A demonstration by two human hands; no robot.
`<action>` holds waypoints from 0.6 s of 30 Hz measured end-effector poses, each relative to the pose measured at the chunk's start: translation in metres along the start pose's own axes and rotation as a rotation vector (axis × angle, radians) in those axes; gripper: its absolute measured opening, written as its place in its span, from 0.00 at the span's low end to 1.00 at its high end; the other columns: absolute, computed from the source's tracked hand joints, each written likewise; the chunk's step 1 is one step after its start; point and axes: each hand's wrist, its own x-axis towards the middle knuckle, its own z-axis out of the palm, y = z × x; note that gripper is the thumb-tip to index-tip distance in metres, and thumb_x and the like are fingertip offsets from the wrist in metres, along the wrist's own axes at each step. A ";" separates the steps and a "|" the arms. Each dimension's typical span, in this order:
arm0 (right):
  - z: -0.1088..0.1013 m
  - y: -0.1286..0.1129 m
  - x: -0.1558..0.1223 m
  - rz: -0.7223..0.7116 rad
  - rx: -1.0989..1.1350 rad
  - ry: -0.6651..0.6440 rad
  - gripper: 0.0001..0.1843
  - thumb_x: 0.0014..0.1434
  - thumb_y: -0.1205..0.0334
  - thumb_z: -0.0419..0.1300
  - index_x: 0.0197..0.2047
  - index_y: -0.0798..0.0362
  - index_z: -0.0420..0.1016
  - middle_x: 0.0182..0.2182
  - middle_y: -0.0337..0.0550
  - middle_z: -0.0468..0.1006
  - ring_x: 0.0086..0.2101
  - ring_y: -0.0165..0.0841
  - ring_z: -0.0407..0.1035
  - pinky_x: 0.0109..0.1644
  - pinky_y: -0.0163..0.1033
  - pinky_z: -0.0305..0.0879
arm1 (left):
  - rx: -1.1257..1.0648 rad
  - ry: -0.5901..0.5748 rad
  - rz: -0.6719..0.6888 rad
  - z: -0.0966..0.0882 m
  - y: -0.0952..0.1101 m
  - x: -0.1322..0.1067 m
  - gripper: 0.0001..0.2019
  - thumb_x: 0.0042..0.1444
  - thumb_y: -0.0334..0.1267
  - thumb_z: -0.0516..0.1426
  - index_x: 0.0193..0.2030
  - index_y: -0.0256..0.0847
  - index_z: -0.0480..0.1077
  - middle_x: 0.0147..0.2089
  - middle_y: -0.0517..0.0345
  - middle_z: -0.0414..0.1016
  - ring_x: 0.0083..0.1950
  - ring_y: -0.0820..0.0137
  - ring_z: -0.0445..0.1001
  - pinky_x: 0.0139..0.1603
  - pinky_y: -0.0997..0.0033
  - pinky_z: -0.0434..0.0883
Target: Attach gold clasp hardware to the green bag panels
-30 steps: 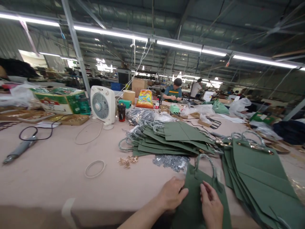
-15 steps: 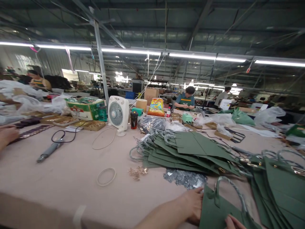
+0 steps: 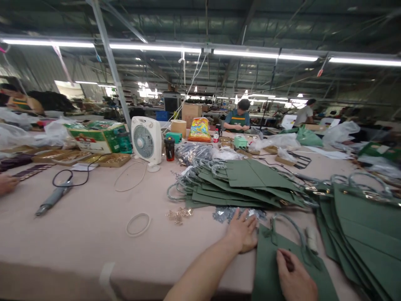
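My left hand [image 3: 242, 232] reaches out with its fingers spread, the tips at the near edge of a pile of small grey metal plates [image 3: 221, 214]. A green bag panel with a wrapped handle [image 3: 265, 267] lies at the table's front, just right of that hand. Over this panel is my right hand [image 3: 296, 278], its fingers curled together; what they pinch, if anything, is hidden. Behind the plates rises a stack of similar green bag panels [image 3: 250, 175] with wrapped handles.
More green bag panels with gold clasps [image 3: 366, 225] overlap at the right. Small gold fittings [image 3: 179, 215] and a tape ring [image 3: 138, 225] lie left of my hands. Farther left are a grey electric screwdriver [image 3: 54, 198] and another person's hand [image 3: 8, 184]. A white fan [image 3: 146, 140] stands behind.
My left hand has moved from the panel's left edge forward to the metal plates, fingers spreading. My right hand has come further up into view over the panel. The camera view has shifted.
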 end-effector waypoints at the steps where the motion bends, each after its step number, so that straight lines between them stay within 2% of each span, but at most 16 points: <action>1: 0.000 -0.002 -0.002 -0.018 -0.007 0.007 0.24 0.53 0.37 0.56 0.41 0.45 0.82 0.34 0.47 0.86 0.34 0.49 0.79 0.40 0.50 0.70 | 0.001 0.006 -0.025 -0.006 0.002 -0.002 0.35 0.65 0.56 0.50 0.76 0.46 0.57 0.77 0.52 0.58 0.81 0.50 0.43 0.78 0.34 0.31; 5: -0.005 -0.013 -0.011 -0.080 0.039 0.037 0.24 0.59 0.40 0.54 0.43 0.49 0.81 0.38 0.48 0.86 0.36 0.45 0.79 0.43 0.46 0.70 | 0.018 0.083 -0.023 -0.022 0.018 -0.014 0.33 0.68 0.50 0.52 0.77 0.44 0.55 0.79 0.51 0.52 0.81 0.49 0.40 0.78 0.32 0.37; 8: -0.007 -0.021 -0.013 -0.102 0.130 0.046 0.24 0.62 0.42 0.54 0.43 0.52 0.81 0.39 0.49 0.86 0.37 0.42 0.79 0.46 0.44 0.71 | -0.030 0.154 0.067 -0.025 0.034 -0.029 0.27 0.70 0.35 0.47 0.76 0.43 0.56 0.79 0.51 0.53 0.80 0.55 0.47 0.79 0.40 0.49; 10: -0.009 -0.023 -0.012 -0.081 0.203 0.075 0.25 0.62 0.41 0.55 0.44 0.53 0.81 0.39 0.50 0.85 0.38 0.42 0.79 0.47 0.43 0.72 | -0.114 0.217 0.067 -0.024 0.043 -0.044 0.28 0.69 0.30 0.46 0.75 0.41 0.57 0.78 0.49 0.56 0.78 0.58 0.53 0.77 0.46 0.56; 14: -0.015 -0.021 -0.018 0.001 0.357 0.155 0.29 0.59 0.37 0.58 0.47 0.55 0.81 0.39 0.51 0.85 0.37 0.43 0.78 0.44 0.42 0.73 | -0.354 0.331 -0.042 -0.028 0.057 -0.084 0.26 0.69 0.30 0.47 0.72 0.43 0.61 0.74 0.49 0.64 0.74 0.60 0.62 0.75 0.49 0.64; 16: -0.019 -0.015 -0.023 0.040 0.384 0.137 0.32 0.58 0.35 0.59 0.49 0.55 0.81 0.36 0.50 0.84 0.33 0.43 0.77 0.39 0.42 0.72 | -0.458 0.369 -0.104 -0.033 0.064 -0.106 0.24 0.67 0.32 0.50 0.69 0.43 0.64 0.70 0.49 0.68 0.71 0.58 0.66 0.74 0.51 0.66; 18: -0.016 -0.007 -0.024 0.049 0.353 0.128 0.33 0.55 0.33 0.62 0.48 0.54 0.82 0.29 0.47 0.82 0.28 0.43 0.75 0.36 0.44 0.71 | -0.533 0.373 -0.095 -0.038 0.068 -0.123 0.24 0.63 0.32 0.55 0.66 0.44 0.68 0.65 0.50 0.74 0.66 0.58 0.71 0.71 0.55 0.70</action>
